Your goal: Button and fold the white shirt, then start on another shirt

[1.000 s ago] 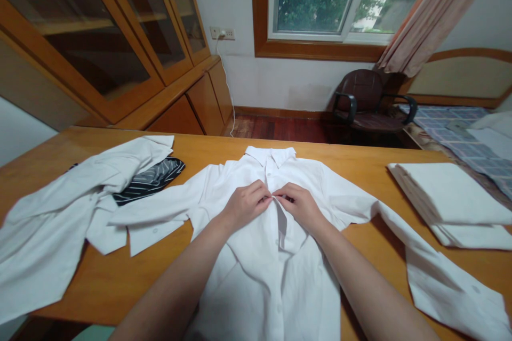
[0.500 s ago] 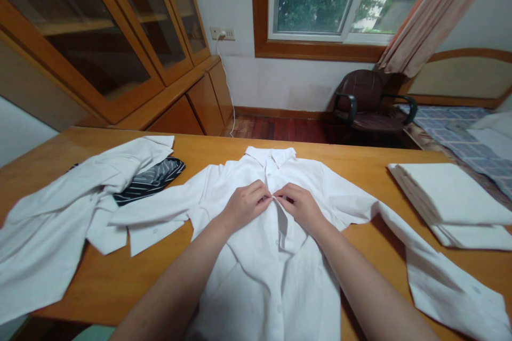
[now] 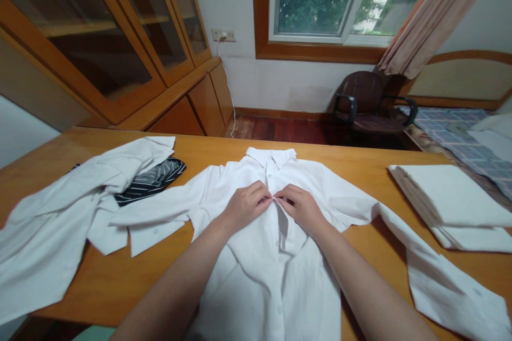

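Observation:
A white shirt (image 3: 248, 282) lies face up on the wooden table (image 3: 100, 287), its collar toward the far edge and its sleeves spread to both sides. At the chest, my left hand (image 3: 250, 203) pinches the front placket. My right hand (image 3: 298, 205) pinches the same spot from the other side, with the fingertips of both hands almost meeting. Any button between them is hidden by the fingers. Above the hands the placket lies closed up to the collar; just below, one front edge is lifted and folds open, and buttons show further down.
More white clothing (image 3: 52, 224) lies loosely on the left, over a black striped cloth (image 3: 154, 181). Folded white cloths (image 3: 456, 197) are stacked at the right. Beyond the table stand a glass-door cabinet (image 3: 160, 77), an armchair (image 3: 364, 98) and a bed (image 3: 452, 130).
Both hands keep their pinch on the placket at the same spot. The view has shifted very slightly; the shirt and other cloths have not visibly moved.

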### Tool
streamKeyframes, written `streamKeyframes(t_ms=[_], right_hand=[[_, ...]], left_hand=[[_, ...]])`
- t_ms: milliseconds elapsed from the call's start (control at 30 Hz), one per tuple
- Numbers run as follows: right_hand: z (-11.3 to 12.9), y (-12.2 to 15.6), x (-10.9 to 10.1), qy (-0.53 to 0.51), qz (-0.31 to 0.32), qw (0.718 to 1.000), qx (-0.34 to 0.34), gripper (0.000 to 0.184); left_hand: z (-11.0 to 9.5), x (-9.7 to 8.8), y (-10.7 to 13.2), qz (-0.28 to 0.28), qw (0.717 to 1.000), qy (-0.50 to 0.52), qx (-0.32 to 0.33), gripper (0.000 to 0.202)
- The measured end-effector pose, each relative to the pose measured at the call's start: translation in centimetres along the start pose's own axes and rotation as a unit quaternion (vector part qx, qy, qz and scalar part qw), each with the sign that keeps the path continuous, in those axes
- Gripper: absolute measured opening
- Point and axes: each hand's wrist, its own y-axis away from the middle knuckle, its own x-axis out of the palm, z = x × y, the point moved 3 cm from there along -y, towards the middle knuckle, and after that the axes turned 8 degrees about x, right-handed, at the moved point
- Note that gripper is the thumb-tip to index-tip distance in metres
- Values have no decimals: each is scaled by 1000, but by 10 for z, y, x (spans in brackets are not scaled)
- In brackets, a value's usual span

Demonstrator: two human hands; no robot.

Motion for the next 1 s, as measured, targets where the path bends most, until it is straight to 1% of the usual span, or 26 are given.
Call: streamKeyframes(t_ms=[367,633,1000], right_hand=[[0,0,-1,16,-4,1000,-8,12],[-1,1,0,15,-4,1000,-15,14],[-1,1,-1,24,-7,1000,-14,15]], left_hand=[[0,-1,1,1,1000,5,-2,9],[1,0,1,3,1000,10,-5,12],[1,0,1,4,1000,12,-5,10]])
